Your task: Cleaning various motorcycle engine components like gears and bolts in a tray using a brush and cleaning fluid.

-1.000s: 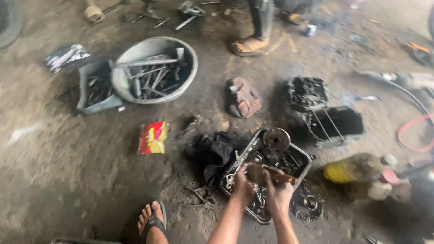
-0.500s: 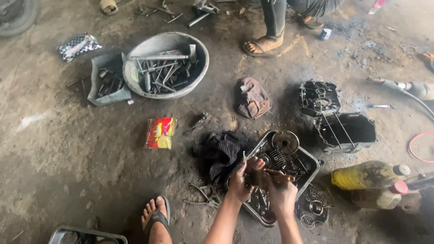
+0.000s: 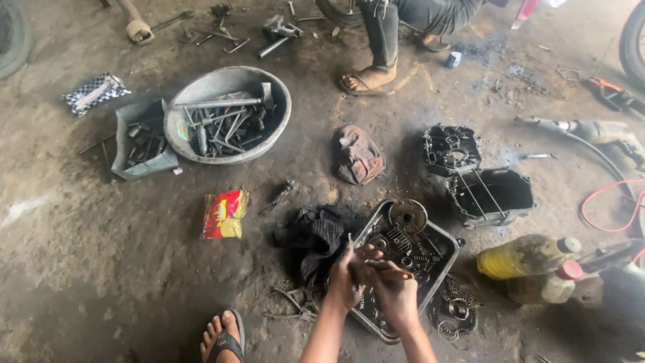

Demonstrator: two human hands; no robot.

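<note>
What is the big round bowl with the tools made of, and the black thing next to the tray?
The round basin looks like dull grey metal, scuffed and stained. The black thing looks like cloth, a greasy rag: it lies crumpled in soft folds beside the metal parts tray.

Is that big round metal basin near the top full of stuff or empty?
Partly full. The round metal basin holds a loose pile of long tools and metal rods, lying across one another; bare metal still shows along its inner wall.

You hold a small greasy metal part (image 3: 376, 267), too dark to make out, just above the oily parts tray's (image 3: 449, 250) near end.
</note>
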